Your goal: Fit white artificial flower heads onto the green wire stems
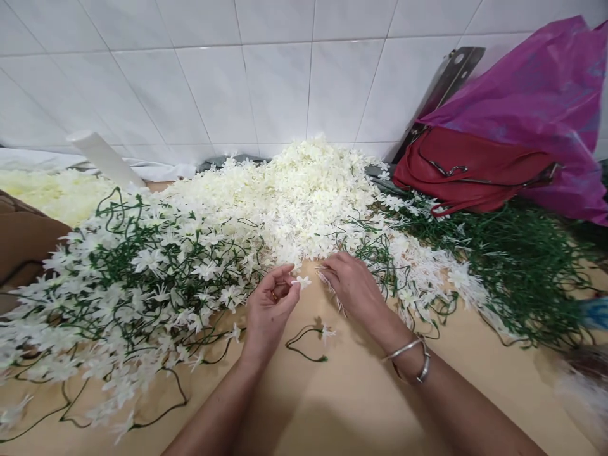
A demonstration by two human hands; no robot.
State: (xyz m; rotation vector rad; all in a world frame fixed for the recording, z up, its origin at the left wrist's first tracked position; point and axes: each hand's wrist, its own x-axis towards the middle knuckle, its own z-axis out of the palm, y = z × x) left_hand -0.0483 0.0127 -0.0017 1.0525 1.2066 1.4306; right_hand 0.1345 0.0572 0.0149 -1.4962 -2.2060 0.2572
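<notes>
Between the thumb and fingers of my left hand [272, 310] is a small white artificial flower [302, 282], its petals spread. My right hand [354, 288] is closed just to the right of it, with thin white stamen strands [339, 303] sticking out below the fingers. The two hands are apart. Below them on the tan tabletop [304, 405] lies a bent green stem [303, 351] with a white bloom at one end. A heap of loose pale petals [313, 190] rises beyond my hands. Assembled white flowers on green stems [156, 266] pile up at the left.
At the right lies a mass of green stems [517, 266], with white stamen strands [422, 266] nearer my hand. A red handbag [470, 164] and a purple plastic bag [532, 95] rest by the tiled wall [280, 82]. A brown object [28, 234] stands at the left edge.
</notes>
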